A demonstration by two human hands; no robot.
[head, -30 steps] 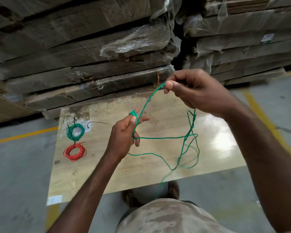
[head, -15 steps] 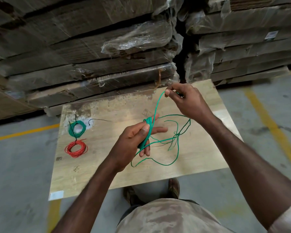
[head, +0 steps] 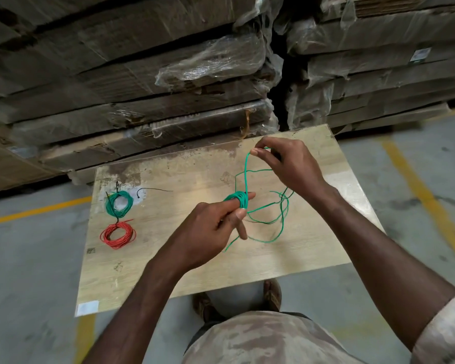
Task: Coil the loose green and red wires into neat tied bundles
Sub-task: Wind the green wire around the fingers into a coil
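Wire is the matter in hand: a thin green insulated wire (head: 263, 219), light and springy by the look of it, likely to uncoil if tension is let go; part is wound in tight turns round the extended fingers of the left hand (head: 216, 222), whose thumb presses the turns down, while the right hand (head: 286, 164) pinches the running strand between thumb and fingertips, raised above the far right part of the pale wooden board (head: 168, 264); the best hold seems the strand close to the coil, kept taut. Loose loops trail over the board's right half and may snag on each other. Near the left edge lie a finished green wire coil (head: 119, 204) and, just nearer, a finished red wire coil (head: 118, 234), well apart from the hands; a thin black tie (head: 153, 191) lies beside the green coil. Plastic-wrapped stacked cardboard (head: 168, 88) stands beyond the far edge, clear of the work.
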